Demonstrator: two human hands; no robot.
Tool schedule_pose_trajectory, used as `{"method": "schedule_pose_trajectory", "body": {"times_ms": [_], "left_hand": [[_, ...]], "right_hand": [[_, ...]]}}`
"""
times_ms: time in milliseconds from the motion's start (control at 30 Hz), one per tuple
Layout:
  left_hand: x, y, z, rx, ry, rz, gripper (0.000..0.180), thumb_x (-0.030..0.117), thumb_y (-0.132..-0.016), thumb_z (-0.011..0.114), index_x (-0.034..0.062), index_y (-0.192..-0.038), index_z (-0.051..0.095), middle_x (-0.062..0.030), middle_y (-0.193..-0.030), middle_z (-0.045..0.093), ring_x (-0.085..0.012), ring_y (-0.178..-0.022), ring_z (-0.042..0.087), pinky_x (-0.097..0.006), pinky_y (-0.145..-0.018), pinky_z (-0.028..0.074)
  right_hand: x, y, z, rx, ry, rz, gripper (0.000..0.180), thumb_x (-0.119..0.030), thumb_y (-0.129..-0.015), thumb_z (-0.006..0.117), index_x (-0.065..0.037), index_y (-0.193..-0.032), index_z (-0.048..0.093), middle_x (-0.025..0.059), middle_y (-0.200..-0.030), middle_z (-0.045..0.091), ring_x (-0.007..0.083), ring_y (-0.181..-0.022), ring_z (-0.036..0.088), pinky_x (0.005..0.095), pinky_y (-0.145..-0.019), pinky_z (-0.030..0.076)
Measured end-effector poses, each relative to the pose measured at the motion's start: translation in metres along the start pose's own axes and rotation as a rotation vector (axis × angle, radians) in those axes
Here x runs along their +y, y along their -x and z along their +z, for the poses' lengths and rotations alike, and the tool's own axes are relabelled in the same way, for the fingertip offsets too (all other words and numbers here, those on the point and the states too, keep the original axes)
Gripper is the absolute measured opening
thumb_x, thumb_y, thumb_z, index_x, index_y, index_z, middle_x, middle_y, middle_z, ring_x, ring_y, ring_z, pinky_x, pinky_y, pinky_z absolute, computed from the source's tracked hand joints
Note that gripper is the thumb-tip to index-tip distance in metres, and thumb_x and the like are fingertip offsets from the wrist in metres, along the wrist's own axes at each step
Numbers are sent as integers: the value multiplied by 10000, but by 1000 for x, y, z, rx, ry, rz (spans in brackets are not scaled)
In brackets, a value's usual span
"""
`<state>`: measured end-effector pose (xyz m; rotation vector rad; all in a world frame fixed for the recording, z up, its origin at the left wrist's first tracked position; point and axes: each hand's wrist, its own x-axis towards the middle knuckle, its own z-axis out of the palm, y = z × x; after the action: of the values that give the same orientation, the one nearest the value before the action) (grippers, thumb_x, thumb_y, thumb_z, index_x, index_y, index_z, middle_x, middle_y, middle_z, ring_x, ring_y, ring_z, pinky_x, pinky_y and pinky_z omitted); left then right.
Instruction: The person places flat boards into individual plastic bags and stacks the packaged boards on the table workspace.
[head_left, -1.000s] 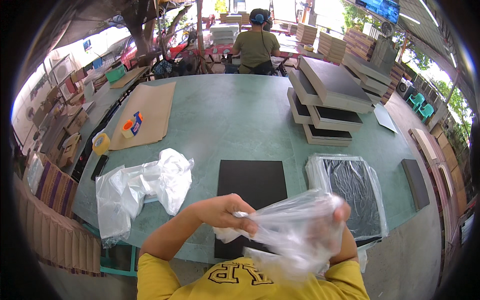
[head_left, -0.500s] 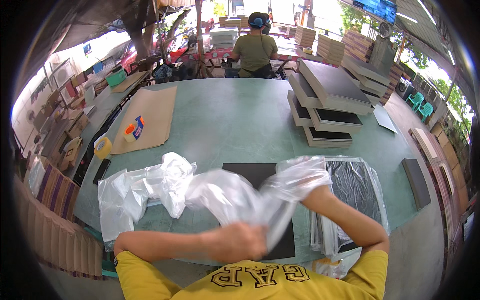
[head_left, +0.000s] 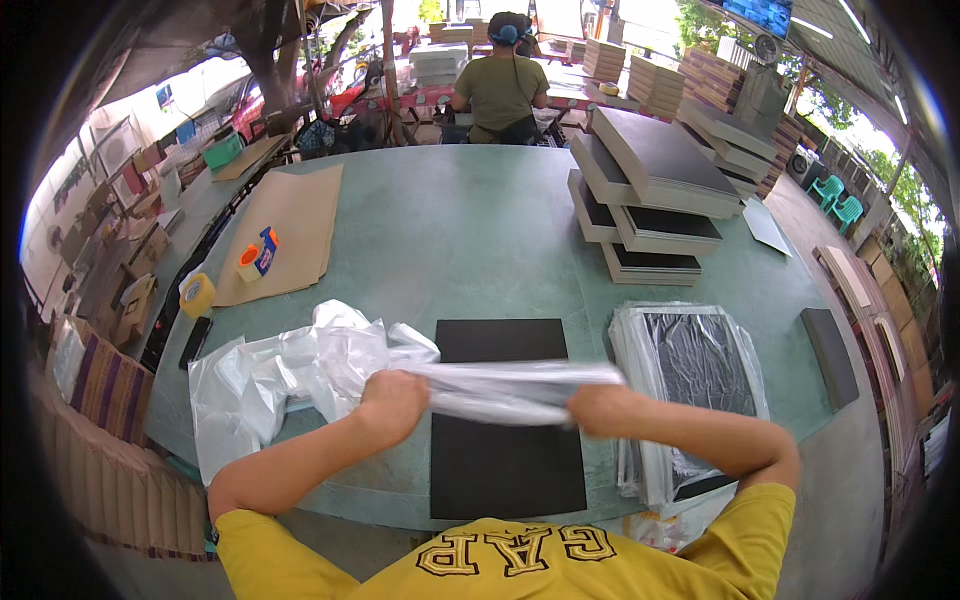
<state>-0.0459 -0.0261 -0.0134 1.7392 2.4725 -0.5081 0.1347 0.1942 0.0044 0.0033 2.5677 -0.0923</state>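
A clear plastic bag (head_left: 505, 390) is stretched sideways between my two fists. My left hand (head_left: 395, 402) is closed on one end and my right hand (head_left: 598, 408) on the other. Beneath the bag lies a flat black board (head_left: 505, 465) on the green table (head_left: 440, 240). Left of my left hand is a crumpled heap of clear plastic bags (head_left: 290, 375). Beside my right forearm rests a stack of black boards in clear plastic (head_left: 695, 360).
Thick black-topped boards (head_left: 655, 165) are piled at the far right. Brown paper (head_left: 290, 235) holds an orange-and-blue tape dispenser (head_left: 258, 255), with a tape roll (head_left: 197, 295) and a dark phone-like object (head_left: 196, 342) nearby. A dark block (head_left: 830, 355) lies at the right edge. Another person (head_left: 503, 90) sits beyond.
My left hand has moved up and left from near my chest, and my right hand slightly down and left. The bag, loose and blurred before, is now drawn into a taut band.
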Motion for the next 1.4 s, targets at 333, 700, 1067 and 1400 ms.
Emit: {"method": "schedule_pose_trajectory", "body": {"times_ms": [333,700,1067,1400], "left_hand": [[-50,-26,60,93,1788,-66,99,92,-690,579,2,-703,538,-79,-698,571,-132,-669,569,-319,-543,467],[-64,-177,150,419,774,-272,463,-15,-634,433,100,-1070,539,-200,-954,497,-359,-900,490,-387,-805,394],[-85,-155,88,713,1004,-172,296,-2,-666,511,55,-937,617,-95,-743,540,-223,-630,515,-297,-589,421],[-51,-75,93,512,2429,-428,104,214,-803,506,116,-828,531,11,-635,494,-95,-530,475,-233,-481,413]], "right_hand": [[85,-69,10,1341,-1324,107,251,25,-620,578,-59,-857,581,23,-789,527,137,-693,534,219,-581,413],[155,-185,89,877,-588,280,401,46,-597,423,-45,-950,590,155,-981,524,322,-933,487,379,-807,396],[147,-126,26,956,-692,275,304,27,-650,514,-24,-936,605,125,-870,582,269,-793,561,346,-722,447],[107,-69,48,830,-2123,-126,138,-147,-828,512,-21,-854,562,48,-796,603,113,-681,584,238,-628,479]]}}
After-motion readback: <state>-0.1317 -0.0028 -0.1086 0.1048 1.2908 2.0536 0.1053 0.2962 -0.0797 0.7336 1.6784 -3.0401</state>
